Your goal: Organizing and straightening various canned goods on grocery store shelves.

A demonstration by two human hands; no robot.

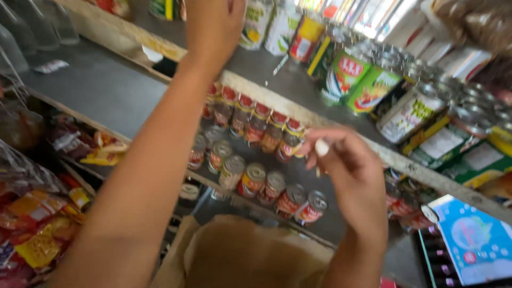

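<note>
Hands raised before stocked shop shelves, a tall printed can and a small white bit in play.

Left hand point(213, 24) reaches up to the upper shelf point(266, 66) near its front edge, just beside a tall white can with printed label point(255, 24); its fingers are out of sight past the top of the view, so I cannot tell whether it grips anything. Right hand point(346, 165) hovers in front of the middle shelf, thumb and forefinger pinched on a small white object point(321, 148), too blurred to identify. The can looks rigid, smooth and likely weighty if full, so a wrap around its mid-body seems safest; the white bit is light and best kept in a fingertip pinch. Rows of small red-topped tins point(256, 122) line the shelf below, snack packets point(37, 229) lie at the left, and a brown paper bag point(250, 256) sits beneath.
</note>
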